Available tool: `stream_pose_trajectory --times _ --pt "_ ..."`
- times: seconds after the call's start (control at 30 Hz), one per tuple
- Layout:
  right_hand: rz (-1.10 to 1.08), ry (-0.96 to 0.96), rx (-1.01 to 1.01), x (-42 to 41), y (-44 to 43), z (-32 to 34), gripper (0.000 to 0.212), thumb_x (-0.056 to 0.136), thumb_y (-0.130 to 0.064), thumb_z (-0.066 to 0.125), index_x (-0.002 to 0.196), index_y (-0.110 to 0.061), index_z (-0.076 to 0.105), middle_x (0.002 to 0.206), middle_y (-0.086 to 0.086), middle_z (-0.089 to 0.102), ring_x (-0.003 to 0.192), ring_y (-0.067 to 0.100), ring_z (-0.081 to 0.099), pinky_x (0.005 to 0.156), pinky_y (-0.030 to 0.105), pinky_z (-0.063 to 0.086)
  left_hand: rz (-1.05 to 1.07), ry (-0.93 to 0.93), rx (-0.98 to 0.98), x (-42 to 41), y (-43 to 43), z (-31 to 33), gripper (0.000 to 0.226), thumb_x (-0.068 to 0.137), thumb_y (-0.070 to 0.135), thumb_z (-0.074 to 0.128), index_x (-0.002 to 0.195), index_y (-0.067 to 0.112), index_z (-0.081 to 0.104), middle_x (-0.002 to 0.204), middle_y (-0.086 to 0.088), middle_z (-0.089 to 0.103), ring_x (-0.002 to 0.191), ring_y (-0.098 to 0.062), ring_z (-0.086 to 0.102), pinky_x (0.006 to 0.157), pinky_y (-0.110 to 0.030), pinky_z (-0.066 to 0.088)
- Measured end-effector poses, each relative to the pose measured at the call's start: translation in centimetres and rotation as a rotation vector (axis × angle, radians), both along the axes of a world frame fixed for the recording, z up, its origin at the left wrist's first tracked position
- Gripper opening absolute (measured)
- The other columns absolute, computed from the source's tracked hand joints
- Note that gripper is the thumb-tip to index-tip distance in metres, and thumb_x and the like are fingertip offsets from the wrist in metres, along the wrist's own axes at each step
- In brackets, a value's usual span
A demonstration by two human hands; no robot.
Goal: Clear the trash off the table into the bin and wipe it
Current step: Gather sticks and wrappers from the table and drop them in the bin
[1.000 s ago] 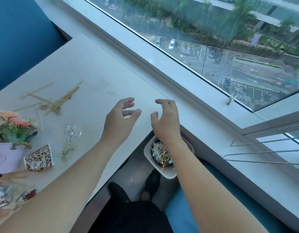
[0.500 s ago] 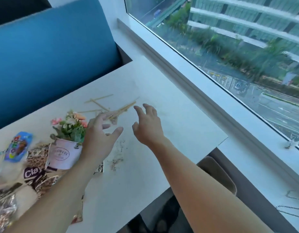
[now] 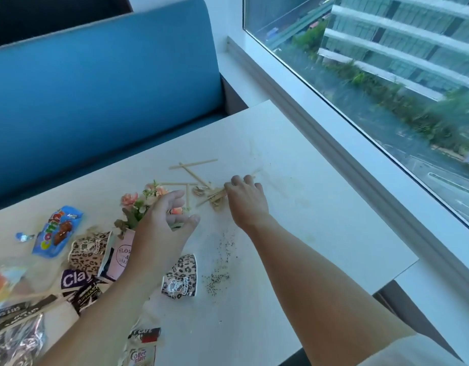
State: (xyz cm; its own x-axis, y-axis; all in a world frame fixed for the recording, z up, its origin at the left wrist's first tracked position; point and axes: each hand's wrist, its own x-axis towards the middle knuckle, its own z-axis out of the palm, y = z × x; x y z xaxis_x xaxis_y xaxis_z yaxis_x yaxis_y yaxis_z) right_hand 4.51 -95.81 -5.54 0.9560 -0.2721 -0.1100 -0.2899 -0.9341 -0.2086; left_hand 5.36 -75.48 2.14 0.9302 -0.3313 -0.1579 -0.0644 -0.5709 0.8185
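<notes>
Both arms outstretched: right hand (image 3: 245, 200) gripping wooden sticks (image 3: 214, 194), left hand (image 3: 163, 223) loose-fingered, empty.

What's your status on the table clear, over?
Left hand open, by the flower pot. Right hand down on the wooden sticks, grip unclear. Cups, wrappers on table.

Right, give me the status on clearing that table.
Done: nothing visibly; the white table is littered and unwiped. In hand: the right hand curls over the scattered thin wooden sticks, grip unclear; the left hand hovers open. Left: leopard-print paper cups, blue candy wrapper, sachets, dark crumbs, then wiping.
</notes>
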Motion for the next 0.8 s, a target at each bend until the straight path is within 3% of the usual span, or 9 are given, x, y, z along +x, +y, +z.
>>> stream_pose_trajectory --times 0.17,0.33,0.43,0.6,0.73,0.8 --pt "0.109 -0.053 -0.075 0.8 -0.6 0.0 0.032 0.083 0.01 0.049 0.104 -0.013 0.057 0.112 0.004 0.051 0.107 0.031 0.047 0.082 0.039 0.039 0.0 0.014 -0.011 0.6 0.1 -0.4 0.052 0.089 0.035 0.078 0.137 0.039 0.056 0.123 0.022 0.061 0.098 0.01 0.062 0.081 -0.043 0.061" --pt "0.217 -0.035 -0.125 1.2 -1.2 -0.1 0.033 0.083 0.012 0.047 0.107 -0.009 0.057 0.109 0.008 0.053 0.104 0.031 0.048 0.08 0.039 0.04 -0.021 0.016 -0.016 0.8 -0.3 -0.5 0.05 0.091 0.033 0.076 0.137 0.038 0.056 0.123 0.02 0.061 0.096 0.011 0.062 0.078 -0.017 0.046" --pt "0.198 -0.024 -0.125 1.0 -1.3 -0.2 0.033 0.083 0.012 0.046 0.105 -0.01 0.056 0.107 0.009 0.053 0.102 0.03 0.048 0.079 0.038 0.038 -0.029 0.014 -0.023 0.8 -0.8 -0.5 0.048 0.092 0.031 0.076 0.136 0.038 0.056 0.121 0.02 0.061 0.094 0.012 0.061 0.073 -0.012 0.043" --pt "0.018 -0.044 0.053 0.5 -1.3 0.4 0.029 0.082 0.011 0.042 0.098 -0.012 0.05 0.104 0.006 0.049 0.097 0.028 0.046 0.08 0.037 0.036 -0.028 0.013 -0.004 1.0 -1.4 -0.5 0.039 0.094 0.033 0.073 0.13 0.04 0.059 0.115 0.019 0.064 0.09 0.008 0.061 0.074 -0.016 0.048" --pt "-0.093 -0.118 0.16 0.2 -1.6 1.0 0.02 0.092 0.003 0.045 0.098 -0.012 0.056 0.096 0.001 0.05 0.089 0.025 0.048 0.076 0.039 0.041 -0.028 0.044 -0.026 1.2 -2.0 -0.5 0.027 0.095 0.032 0.071 0.118 0.044 0.062 0.11 0.018 0.067 0.087 -0.006 0.068 0.083 -0.037 0.06" --pt "-0.156 -0.143 0.271 -0.1 -1.9 1.4 0.015 0.096 -0.004 0.049 0.096 -0.013 0.061 0.093 0.0 0.053 0.084 0.024 0.053 0.074 0.039 0.048 -0.017 0.061 -0.03 1.5 -2.5 -0.5 0.024 0.096 0.031 0.07 0.118 0.039 0.066 0.107 0.017 0.07 0.084 -0.008 0.071 0.082 -0.04 0.061"
